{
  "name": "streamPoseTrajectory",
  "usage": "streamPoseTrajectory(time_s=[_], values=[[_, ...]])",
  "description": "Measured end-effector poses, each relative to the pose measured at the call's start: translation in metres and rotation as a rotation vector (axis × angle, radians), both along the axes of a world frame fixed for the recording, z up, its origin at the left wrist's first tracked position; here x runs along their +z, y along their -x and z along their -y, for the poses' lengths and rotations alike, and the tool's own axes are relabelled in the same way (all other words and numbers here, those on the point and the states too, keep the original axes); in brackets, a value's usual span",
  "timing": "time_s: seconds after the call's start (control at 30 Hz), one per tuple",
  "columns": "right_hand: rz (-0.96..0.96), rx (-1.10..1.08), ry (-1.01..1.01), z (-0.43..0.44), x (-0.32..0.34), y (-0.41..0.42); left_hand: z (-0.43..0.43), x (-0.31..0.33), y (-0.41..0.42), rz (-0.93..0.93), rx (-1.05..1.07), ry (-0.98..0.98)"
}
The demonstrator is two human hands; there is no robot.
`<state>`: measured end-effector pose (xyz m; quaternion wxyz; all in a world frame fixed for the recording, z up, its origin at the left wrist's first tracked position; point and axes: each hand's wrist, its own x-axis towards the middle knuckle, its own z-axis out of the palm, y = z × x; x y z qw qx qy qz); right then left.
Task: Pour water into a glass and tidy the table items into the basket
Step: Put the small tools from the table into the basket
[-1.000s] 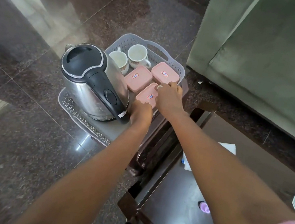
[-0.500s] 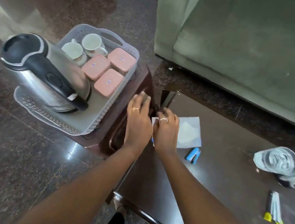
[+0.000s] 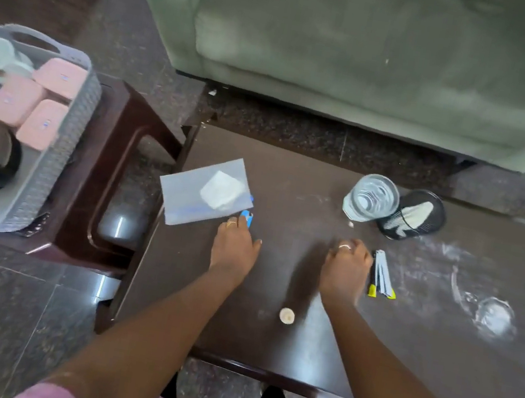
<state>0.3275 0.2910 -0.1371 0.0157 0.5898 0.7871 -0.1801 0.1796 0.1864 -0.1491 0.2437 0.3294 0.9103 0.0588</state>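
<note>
Head view: both hands rest low on the dark counter (image 3: 265,338). Left hand (image 3: 235,246) lies palm down, fingers loosely curled over a small blue item (image 3: 247,218) at the corner of a clear pouch (image 3: 205,191); whether it grips is unclear. Right hand (image 3: 346,270) is clenched just beside the yellow-tipped pens (image 3: 381,278), not holding them. Glass (image 3: 371,198) of water stands against a black mesh cup (image 3: 413,215). Grey basket (image 3: 61,144) sits on a stool (image 3: 116,153) at left, holding 3 pink boxes (image 3: 15,100).
</note>
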Motion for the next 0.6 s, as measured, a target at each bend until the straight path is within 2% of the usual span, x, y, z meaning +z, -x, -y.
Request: streamPoseTrajectory(time_s=[0.1,0.23,0.3,0.43,0.6], values=[[0.151,-0.107,0.041,-0.019,-0.005,-0.034,-0.012,-0.002,-0.008,0.01,0.103,0.04],[0.227,-0.292,0.158,-0.034,-0.009,-0.062,-0.024,-0.005,-0.012,-0.036,0.168,0.077],[0.232,-0.266,0.223,-0.037,-0.016,-0.072,-0.027,-0.006,-0.013,-0.021,0.215,0.095],[0.281,-0.147,0.173,-0.037,-0.024,-0.077,-0.024,-0.008,-0.011,0.005,0.235,0.108],[0.158,-0.215,0.183,-0.032,-0.021,-0.063,-0.016,-0.008,0.0,0.092,0.198,0.009]])
